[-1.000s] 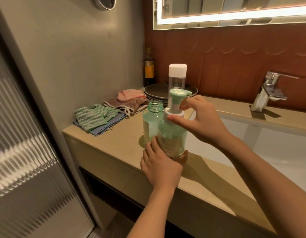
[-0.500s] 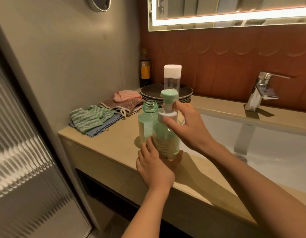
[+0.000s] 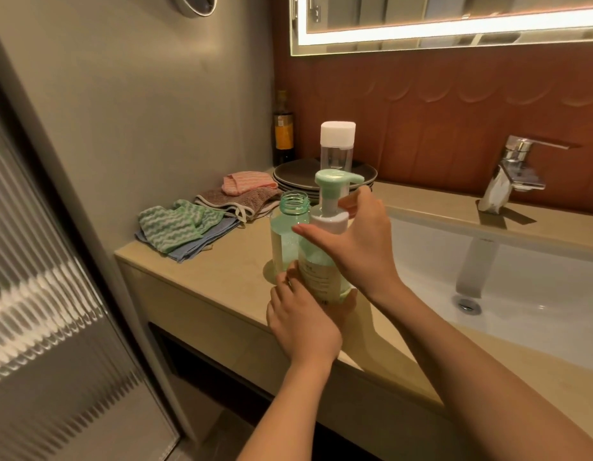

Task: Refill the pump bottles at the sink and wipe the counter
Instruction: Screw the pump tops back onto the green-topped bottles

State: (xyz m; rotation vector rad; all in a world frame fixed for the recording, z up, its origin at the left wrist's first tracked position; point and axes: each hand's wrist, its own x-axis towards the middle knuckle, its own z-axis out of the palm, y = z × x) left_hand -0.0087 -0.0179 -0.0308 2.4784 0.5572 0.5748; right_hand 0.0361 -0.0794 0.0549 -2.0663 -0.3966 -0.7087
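pump bottle (image 3: 321, 271) stands on the counter (image 3: 222, 261) beside the sink (image 3: 521, 311). our left hand (image 3: 305, 317) grips its base, and our right hand (image 3: 358, 241), curled round the collar, has swung further round, so the twisting likely isn't finished.

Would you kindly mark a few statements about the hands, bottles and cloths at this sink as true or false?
1. The left hand grips the pump bottle near its base. True.
2. The second green bottle is capped. False: its neck is open.
3. The right hand holds a cloth. False: it holds the pump's white collar; the cloths lie on the counter.
4. Plates are stacked behind the bottles. True.
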